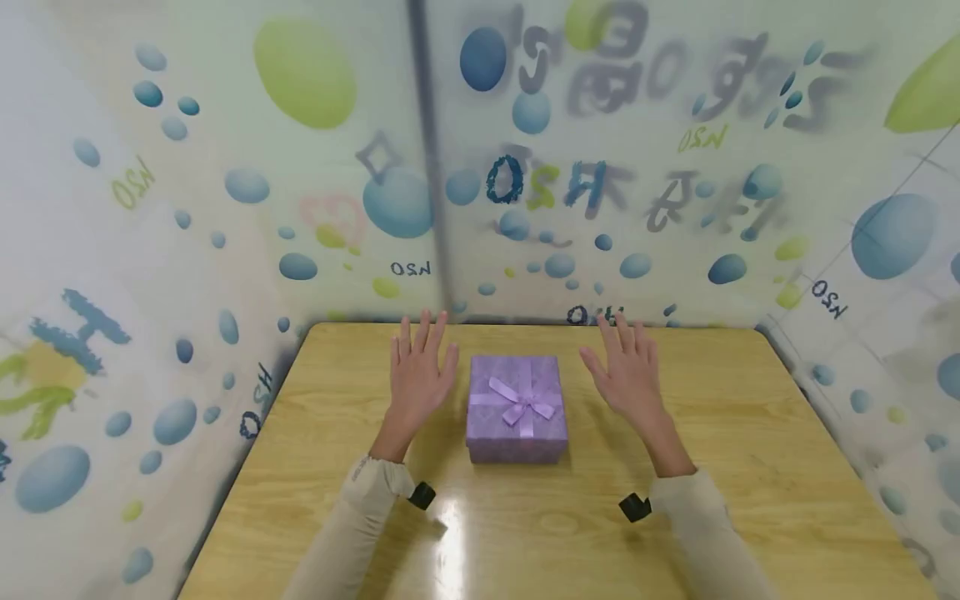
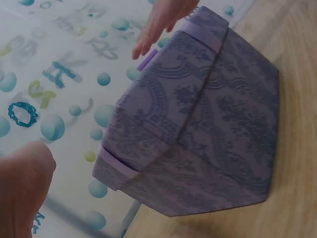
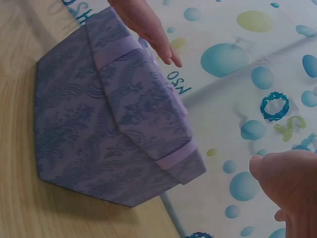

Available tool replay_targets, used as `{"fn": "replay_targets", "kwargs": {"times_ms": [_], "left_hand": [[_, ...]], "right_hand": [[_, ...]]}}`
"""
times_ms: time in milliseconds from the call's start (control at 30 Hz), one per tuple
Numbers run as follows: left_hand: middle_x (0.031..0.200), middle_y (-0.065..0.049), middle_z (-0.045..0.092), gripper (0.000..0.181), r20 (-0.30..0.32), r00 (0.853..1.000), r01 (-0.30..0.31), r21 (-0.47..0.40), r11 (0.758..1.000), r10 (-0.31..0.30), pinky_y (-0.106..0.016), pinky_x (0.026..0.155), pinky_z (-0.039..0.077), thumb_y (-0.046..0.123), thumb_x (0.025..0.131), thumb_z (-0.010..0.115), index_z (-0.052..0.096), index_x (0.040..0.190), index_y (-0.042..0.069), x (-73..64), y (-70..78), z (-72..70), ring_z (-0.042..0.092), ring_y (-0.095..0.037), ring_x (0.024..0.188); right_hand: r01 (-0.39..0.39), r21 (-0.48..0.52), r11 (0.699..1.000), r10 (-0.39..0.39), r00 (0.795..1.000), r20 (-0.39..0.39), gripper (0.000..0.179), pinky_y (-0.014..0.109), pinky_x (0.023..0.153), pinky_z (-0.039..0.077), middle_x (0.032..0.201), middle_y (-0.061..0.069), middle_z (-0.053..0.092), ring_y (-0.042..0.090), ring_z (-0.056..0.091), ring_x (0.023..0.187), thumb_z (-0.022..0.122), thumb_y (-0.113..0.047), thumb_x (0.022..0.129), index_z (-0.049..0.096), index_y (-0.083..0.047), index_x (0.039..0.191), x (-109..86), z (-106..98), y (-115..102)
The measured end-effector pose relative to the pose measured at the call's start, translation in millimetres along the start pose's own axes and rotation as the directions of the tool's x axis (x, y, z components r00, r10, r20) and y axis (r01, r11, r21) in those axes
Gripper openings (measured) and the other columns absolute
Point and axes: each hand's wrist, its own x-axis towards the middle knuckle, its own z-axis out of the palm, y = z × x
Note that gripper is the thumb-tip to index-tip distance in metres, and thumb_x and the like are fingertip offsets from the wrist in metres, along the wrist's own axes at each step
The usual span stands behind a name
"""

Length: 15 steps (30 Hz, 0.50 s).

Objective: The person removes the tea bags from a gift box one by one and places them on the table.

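A purple patterned gift box [image 1: 517, 451] with its lid on sits on the wooden table, a lilac ribbon bow [image 1: 525, 407] on top. To its left hovers my left hand [image 1: 417, 379], fingers straight and pointing away from me, apart from the box. On the other side my right hand [image 1: 628, 375] is held the same way, also apart from it. Both wrist views show the side of the box [image 2: 233, 119] and the seam under its lid [image 3: 143, 94]. Part of each hand lies outside its own wrist view.
The wooden table [image 1: 300, 500] reaches to a wall covering [image 1: 637, 167] printed with blue and green bubbles and letters, at the back and both sides. Small black devices [image 1: 422, 496] are worn near the wrists, at the sleeve cuffs.
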Motion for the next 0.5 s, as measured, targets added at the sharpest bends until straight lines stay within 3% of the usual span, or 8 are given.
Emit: {"fn": "replay_targets", "kwargs": {"times_ms": [200, 267, 300, 333, 400, 500], "left_hand": [[0.172, -0.012, 0.022, 0.062, 0.013, 1.0, 0.002, -0.131, 0.991, 0.0, -0.07, 0.121, 0.009, 0.042, 0.109, 0.04, 0.03, 0.167, 0.019, -18.5, -2.9, 7.2, 0.005, -0.045, 0.159], [0.172, -0.013, 0.023, 0.063, 0.023, 1.0, 0.002, -0.218, 0.976, 0.003, -0.07, 0.121, 0.009, 0.04, 0.11, 0.04, 0.029, 0.167, 0.017, -24.0, -1.7, 14.4, 0.007, -0.047, 0.158], [0.172, -0.014, 0.022, 0.063, 0.047, 0.999, 0.015, -0.294, 0.956, -0.001, -0.07, 0.121, 0.009, 0.039, 0.11, 0.041, 0.028, 0.167, 0.016, -27.7, -0.1, 19.0, 0.006, -0.047, 0.158], [0.172, -0.014, 0.021, 0.064, 0.077, 0.997, 0.036, -0.376, 0.926, -0.008, -0.07, 0.121, 0.009, 0.037, 0.109, 0.042, 0.026, 0.168, 0.015, -31.1, 2.1, 23.7, 0.007, -0.047, 0.158], [0.174, -0.014, 0.017, 0.068, 0.168, 0.985, 0.123, -0.565, 0.816, -0.033, -0.066, 0.123, 0.007, 0.034, 0.109, 0.045, 0.02, 0.169, 0.015, -38.4, 8.1, 34.0, 0.006, -0.044, 0.158], [0.176, -0.011, 0.008, 0.076, 0.3, 0.95, 0.29, -0.76, 0.582, -0.081, -0.059, 0.125, 0.003, 0.029, 0.106, 0.05, 0.011, 0.17, 0.017, -48.9, 19.9, 47.1, 0.001, -0.036, 0.16]], "right_hand": [[0.006, 0.072, 0.997, -0.005, 1.0, -0.013, 0.073, 0.072, 0.119, 0.003, 0.172, 0.024, 0.011, 0.051, 0.0, 0.157, 0.04, -0.051, 0.109, 0.025, -0.007, 0.166, -5.9, 18.2, -2.8], [0.004, 0.108, 0.994, -0.002, 1.0, -0.02, 0.072, 0.073, 0.119, 0.003, 0.172, 0.025, 0.012, 0.051, 0.001, 0.156, 0.041, -0.048, 0.109, 0.025, -0.007, 0.166, -8.7, 23.8, -3.9], [0.003, 0.13, 0.991, -0.001, 1.0, -0.019, 0.071, 0.074, 0.118, 0.005, 0.172, 0.025, 0.013, 0.052, 0.003, 0.156, 0.041, -0.047, 0.11, 0.025, -0.007, 0.166, -10.8, 27.7, -4.6], [0.002, 0.152, 0.988, 0.0, 1.0, -0.015, 0.07, 0.074, 0.118, 0.006, 0.171, 0.026, 0.014, 0.053, 0.005, 0.156, 0.041, -0.045, 0.11, 0.025, -0.007, 0.166, -13.2, 31.7, -5.3], [-0.004, 0.195, 0.981, 0.006, 1.0, -0.009, 0.069, 0.076, 0.117, 0.009, 0.17, 0.027, 0.017, 0.055, 0.009, 0.154, 0.041, -0.043, 0.11, 0.025, -0.006, 0.166, -20.2, 40.8, -7.1], [-0.003, 0.261, 0.965, 0.007, 1.0, -0.016, 0.065, 0.075, 0.117, 0.013, 0.167, 0.03, 0.025, 0.058, 0.017, 0.151, 0.042, -0.035, 0.11, 0.027, -0.002, 0.164, -32.3, 55.1, -10.3]]}}
